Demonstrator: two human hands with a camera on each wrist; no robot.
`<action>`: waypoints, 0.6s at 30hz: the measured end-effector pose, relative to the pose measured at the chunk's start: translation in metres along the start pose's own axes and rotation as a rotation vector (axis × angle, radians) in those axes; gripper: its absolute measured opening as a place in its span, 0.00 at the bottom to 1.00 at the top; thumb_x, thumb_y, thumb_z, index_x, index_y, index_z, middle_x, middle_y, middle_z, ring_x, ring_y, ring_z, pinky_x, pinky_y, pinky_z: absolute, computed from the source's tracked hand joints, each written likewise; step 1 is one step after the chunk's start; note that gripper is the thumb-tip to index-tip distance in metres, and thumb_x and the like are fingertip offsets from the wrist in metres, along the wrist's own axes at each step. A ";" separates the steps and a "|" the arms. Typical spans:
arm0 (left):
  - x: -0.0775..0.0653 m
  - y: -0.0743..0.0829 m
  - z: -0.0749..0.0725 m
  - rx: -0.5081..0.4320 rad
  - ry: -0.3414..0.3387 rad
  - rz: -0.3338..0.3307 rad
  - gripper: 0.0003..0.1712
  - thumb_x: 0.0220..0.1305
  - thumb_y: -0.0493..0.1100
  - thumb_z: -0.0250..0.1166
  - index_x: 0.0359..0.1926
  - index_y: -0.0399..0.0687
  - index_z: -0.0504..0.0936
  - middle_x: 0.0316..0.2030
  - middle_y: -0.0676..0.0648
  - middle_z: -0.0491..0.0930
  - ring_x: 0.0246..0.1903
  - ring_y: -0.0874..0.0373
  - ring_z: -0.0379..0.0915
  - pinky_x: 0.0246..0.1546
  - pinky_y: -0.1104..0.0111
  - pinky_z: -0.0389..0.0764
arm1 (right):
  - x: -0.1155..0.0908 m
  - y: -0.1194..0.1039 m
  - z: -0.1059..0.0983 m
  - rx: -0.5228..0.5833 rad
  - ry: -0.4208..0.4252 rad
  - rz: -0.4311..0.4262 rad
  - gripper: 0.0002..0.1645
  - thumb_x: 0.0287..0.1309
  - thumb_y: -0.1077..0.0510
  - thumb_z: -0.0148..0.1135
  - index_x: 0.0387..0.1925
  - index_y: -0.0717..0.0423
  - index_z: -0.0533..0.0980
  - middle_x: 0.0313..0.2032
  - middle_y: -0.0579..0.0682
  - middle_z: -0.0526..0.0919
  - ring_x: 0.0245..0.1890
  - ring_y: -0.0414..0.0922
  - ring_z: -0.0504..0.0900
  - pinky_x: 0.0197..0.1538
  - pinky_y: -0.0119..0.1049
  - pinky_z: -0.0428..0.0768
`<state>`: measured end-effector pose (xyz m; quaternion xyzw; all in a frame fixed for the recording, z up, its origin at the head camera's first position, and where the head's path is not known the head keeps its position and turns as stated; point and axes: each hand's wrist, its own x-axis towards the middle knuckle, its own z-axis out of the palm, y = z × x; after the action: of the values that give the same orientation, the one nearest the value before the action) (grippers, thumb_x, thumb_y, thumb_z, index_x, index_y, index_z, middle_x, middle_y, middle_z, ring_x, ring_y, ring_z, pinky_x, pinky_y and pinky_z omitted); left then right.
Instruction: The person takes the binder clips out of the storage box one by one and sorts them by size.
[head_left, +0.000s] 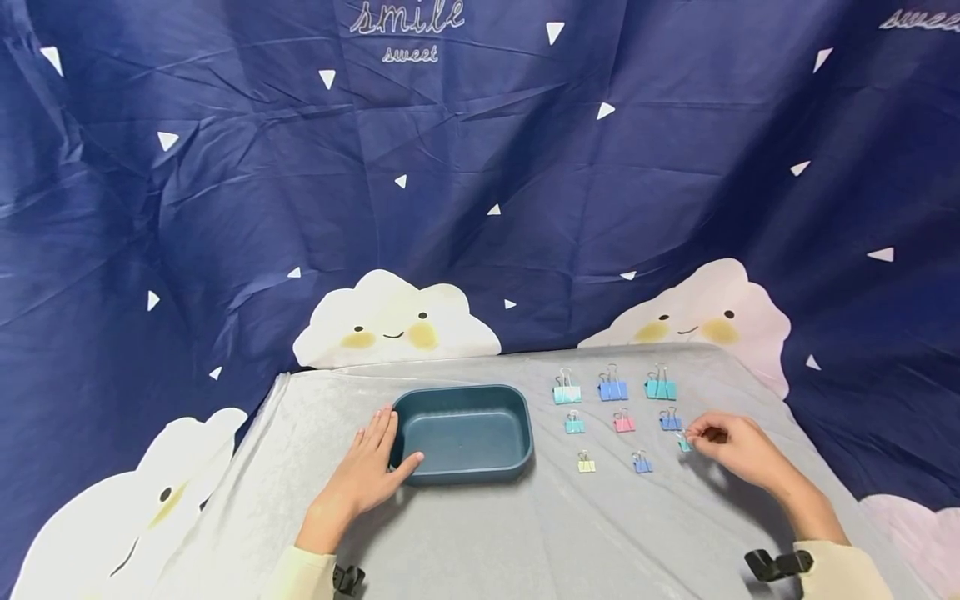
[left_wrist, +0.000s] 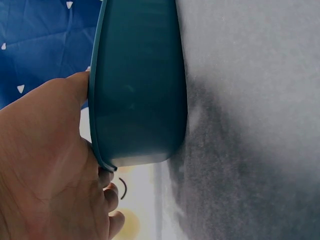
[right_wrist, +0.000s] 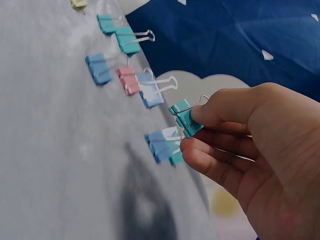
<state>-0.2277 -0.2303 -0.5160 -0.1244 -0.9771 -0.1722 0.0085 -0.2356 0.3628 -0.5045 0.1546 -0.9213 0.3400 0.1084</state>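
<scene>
My right hand (head_left: 738, 447) pinches a small teal binder clip (right_wrist: 186, 118) between thumb and fingers, and the clip's wire handle sticks out by the thumb. In the head view this clip hangs near the blue binder clip (head_left: 671, 419) at the right end of the middle row. My left hand (head_left: 367, 467) rests on the left end of a dark teal plastic bin (head_left: 467, 477), with its fingers extended along the side and the thumb at the near rim. The left wrist view shows the bin wall (left_wrist: 140, 90) against that hand. Nothing lies inside the bin.
Other binder clips stand in rows right of the bin, including a pink clip (head_left: 624, 422), a yellow clip (head_left: 587, 462), a small blue clip (head_left: 642, 462) and a large teal clip (head_left: 661, 386). Grey cloth (head_left: 480, 542) covers the table; a navy curtain (head_left: 450, 208) hangs behind it.
</scene>
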 end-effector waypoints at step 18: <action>-0.001 0.001 -0.001 -0.002 0.006 0.001 0.58 0.77 0.73 0.53 0.84 0.33 0.49 0.86 0.36 0.44 0.86 0.40 0.38 0.84 0.40 0.48 | -0.029 0.027 0.003 -0.052 -0.082 0.168 0.04 0.61 0.64 0.73 0.34 0.55 0.83 0.29 0.42 0.84 0.29 0.28 0.75 0.33 0.28 0.77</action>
<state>-0.2266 -0.2301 -0.5143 -0.1245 -0.9768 -0.1738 0.0113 -0.2184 0.3863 -0.5321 0.0877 -0.9432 0.3172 0.0457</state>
